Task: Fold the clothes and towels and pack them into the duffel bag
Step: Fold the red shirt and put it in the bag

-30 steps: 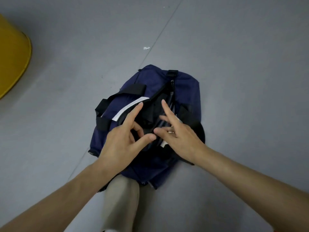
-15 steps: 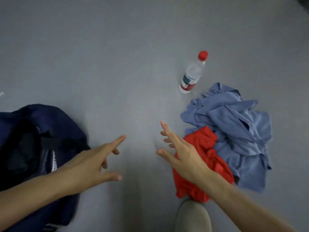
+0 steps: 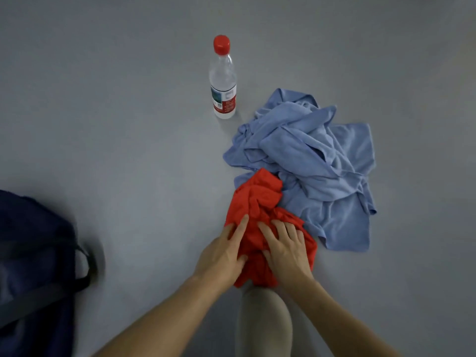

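Left hand (image 3: 222,256), right hand (image 3: 288,253) reached one garment (image 3: 257,199)

Left hand (image 3: 223,256) and right hand (image 3: 286,249) now on red garment (image 3: 258,199) (previously midair).

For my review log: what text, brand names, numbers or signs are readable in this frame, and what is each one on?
Nothing in the frame can be read.
Water bottle label: red and white band with small print and a picture panel, too blurred to read.
Red garment: no print visible.
Blue towels: no print visible.
Duffel bag: no lettering visible, partly out of frame.
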Available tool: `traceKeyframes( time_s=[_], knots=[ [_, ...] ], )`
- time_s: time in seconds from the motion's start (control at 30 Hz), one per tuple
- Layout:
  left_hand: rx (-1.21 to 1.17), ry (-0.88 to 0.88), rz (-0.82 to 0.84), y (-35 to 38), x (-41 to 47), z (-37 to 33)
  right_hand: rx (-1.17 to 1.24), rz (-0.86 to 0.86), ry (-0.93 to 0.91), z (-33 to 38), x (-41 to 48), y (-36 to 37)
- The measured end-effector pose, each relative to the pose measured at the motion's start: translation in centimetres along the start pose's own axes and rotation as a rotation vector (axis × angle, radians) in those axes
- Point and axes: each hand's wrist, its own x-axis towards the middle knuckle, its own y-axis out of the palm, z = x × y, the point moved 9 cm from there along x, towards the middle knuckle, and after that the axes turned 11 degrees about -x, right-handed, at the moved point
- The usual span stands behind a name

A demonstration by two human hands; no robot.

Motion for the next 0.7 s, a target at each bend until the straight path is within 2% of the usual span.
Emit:
traceKeyframes(
  time_s=[0.1, 0.27, 0.4, 0.53, 0.7],
  knots=[
    [0.025, 0.009, 0.007, -2.9, -2.2, 0.8, 0.07, -0.04, -0.001, 0.7, 2.2, -2.0],
    [0.081, -0.012, -0.137, -14.5, -8.7, 0.3, 0.353, -0.149, -0.087, 6.0, 4.9, -10.8],
    [0.1, -0.01, -0.298, -24.3, -15.9, -2.6, 0.552, -0.118, -0.175, 12.0, 7.2, -20.1],
    [0.041, -0.042, -0.552, -32.1, -24.3, -6.0, 0.695, -0.044, -0.33, 18.5, 6.8, -30.9],
    [-0.234, 0.023, -0.931, -37.1, -33.3, -7.2, 0.768, 0.013, -0.434, 24.5, 4.7, -39.4]
  ],
)
